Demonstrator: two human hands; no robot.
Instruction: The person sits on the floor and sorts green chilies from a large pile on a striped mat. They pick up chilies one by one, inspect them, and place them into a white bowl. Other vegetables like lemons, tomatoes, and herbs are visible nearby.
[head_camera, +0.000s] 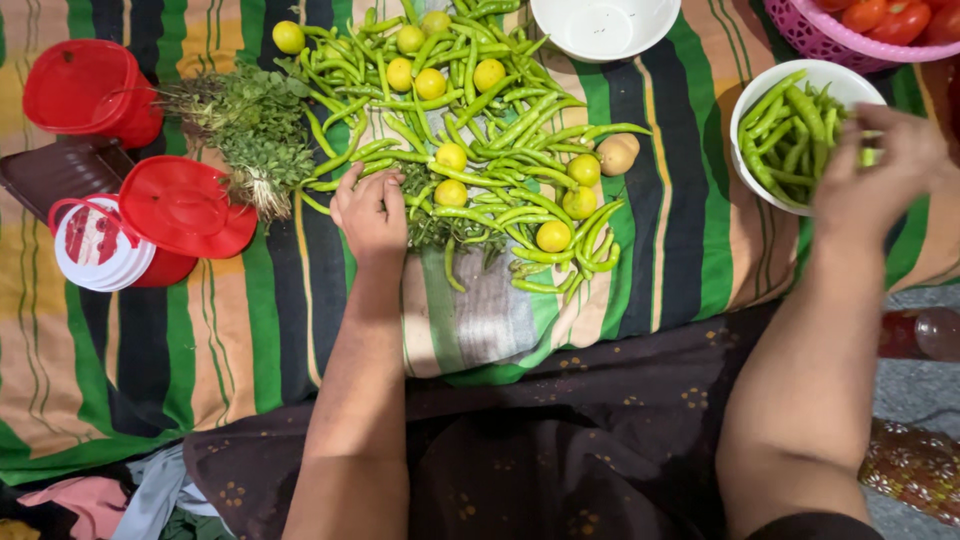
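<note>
Lying under both hands: striped cloth (230, 330). Spreading ahead of the left hand (371, 212), whose curled fingers are resting on it: green chilli pile (480, 130) with lemons (451, 156). Sitting beneath the right hand (872, 170), its grip being unclear: white bowl (745, 105) of chillies.

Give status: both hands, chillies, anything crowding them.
Left hand knuckles-down on the green chilli pile. Right hand over the white bowl of chillies, blurred, grip unclear. Yellow limes mixed through pile; herb bundle alongside.

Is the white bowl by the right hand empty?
No, the white bowl under the right hand holds green chillies.
</note>
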